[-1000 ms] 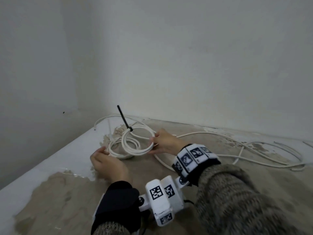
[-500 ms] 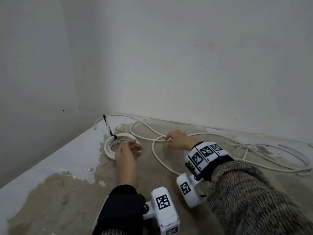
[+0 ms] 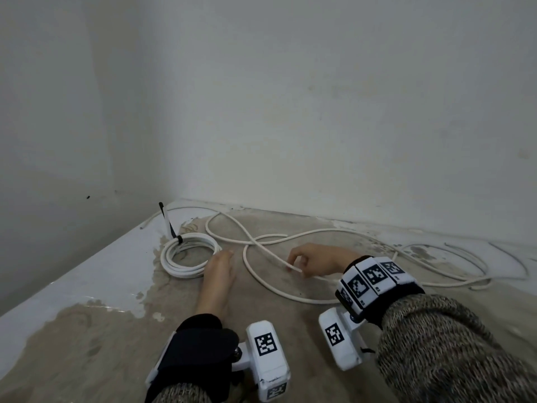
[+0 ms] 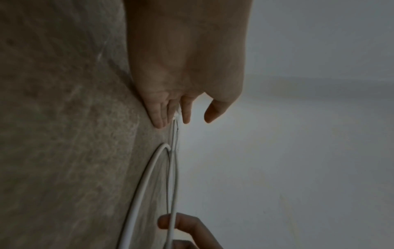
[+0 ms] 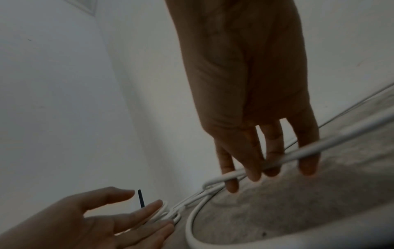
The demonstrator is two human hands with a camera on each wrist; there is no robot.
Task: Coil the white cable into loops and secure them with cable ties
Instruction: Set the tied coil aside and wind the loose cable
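Observation:
A coil of white cable [image 3: 189,258] lies flat near the corner, bound by a black cable tie [image 3: 179,239] whose tail sticks up. My left hand [image 3: 224,257] is at the coil's right rim with straight fingers, holding nothing; the left wrist view shows its fingertips [image 4: 158,120] by the coil's edge [image 4: 175,134]. My right hand [image 3: 293,266] pinches the loose white cable [image 3: 261,282] a little to the right. In the right wrist view its fingers [image 5: 253,171] are curled over that cable [image 5: 298,152], and the open left hand [image 5: 119,219] is at lower left.
The loose cable [image 3: 436,274] snakes in wide bends across the worn beige surface [image 3: 87,344] to the far right. White walls [image 3: 290,112] meet in a corner just behind the coil. A white painted strip [image 3: 96,274] runs along the left.
The coil, held up between both hands a second ago, now lies flat. My left hand has let go and straightened beside it. My right hand has moved right and taken the loose cable.

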